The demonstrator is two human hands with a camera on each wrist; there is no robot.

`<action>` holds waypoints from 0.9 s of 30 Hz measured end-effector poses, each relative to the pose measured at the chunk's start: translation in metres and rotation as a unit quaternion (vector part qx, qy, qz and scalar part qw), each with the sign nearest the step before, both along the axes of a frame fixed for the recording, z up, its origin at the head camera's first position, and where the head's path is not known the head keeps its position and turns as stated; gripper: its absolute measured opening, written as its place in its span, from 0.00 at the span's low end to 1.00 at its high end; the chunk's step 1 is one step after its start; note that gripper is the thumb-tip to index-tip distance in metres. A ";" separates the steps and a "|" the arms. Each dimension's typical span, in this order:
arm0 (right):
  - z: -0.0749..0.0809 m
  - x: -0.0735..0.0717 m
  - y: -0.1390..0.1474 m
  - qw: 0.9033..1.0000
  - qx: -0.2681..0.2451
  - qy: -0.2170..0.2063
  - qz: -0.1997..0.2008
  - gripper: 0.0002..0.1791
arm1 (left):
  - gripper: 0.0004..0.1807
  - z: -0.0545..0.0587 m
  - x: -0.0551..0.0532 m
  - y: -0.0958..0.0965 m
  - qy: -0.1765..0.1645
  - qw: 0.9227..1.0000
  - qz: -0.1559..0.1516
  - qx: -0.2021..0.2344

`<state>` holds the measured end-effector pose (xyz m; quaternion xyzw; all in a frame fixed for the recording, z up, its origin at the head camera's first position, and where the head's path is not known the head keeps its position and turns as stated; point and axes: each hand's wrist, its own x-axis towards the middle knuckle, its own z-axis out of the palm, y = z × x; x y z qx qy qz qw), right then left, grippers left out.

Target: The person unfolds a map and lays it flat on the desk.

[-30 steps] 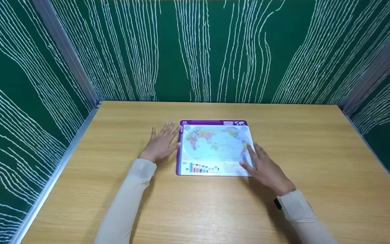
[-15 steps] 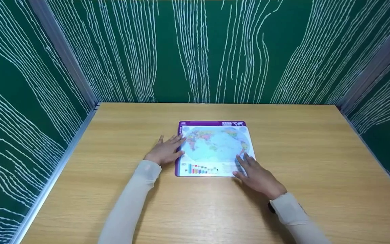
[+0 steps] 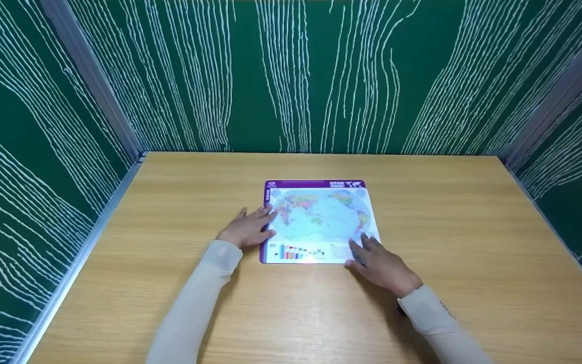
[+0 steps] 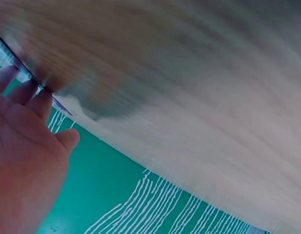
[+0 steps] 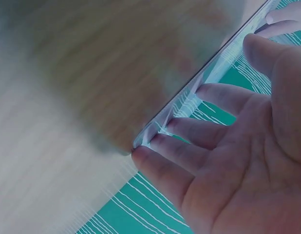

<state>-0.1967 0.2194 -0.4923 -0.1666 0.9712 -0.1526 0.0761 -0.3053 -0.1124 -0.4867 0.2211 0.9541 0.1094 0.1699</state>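
Note:
A thin, glossy world map board (image 3: 321, 222) with a purple border lies flat on the wooden table. My left hand (image 3: 248, 227) reaches over its left edge, fingers spread and fingertips on the map's surface. In the left wrist view, the fingertips of that hand (image 4: 28, 141) meet the thin edge of the board. At the lower right corner, my right hand (image 3: 386, 265) rests its fingertips on the surface, with the thumb by the front edge. The right wrist view shows this hand (image 5: 238, 151) palm-on, its fairly straight fingertips touching the shiny, reflecting surface.
The wooden table (image 3: 316, 313) extends around the board on all sides. Green panels with wavy white lines (image 3: 245, 76) rise behind it and on both sides, joined by grey corner posts (image 3: 91, 76).
My left hand has moved right and nearer me, onto the board's left edge. My right hand has slid left and down toward the lower right corner. The board stays in nearly the same place.

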 end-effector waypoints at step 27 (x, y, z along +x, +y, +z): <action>0.005 -0.025 0.011 0.999 0.001 -0.049 -0.017 0.34 | 0.38 0.002 0.009 0.000 0.005 1.000 -0.025 -0.011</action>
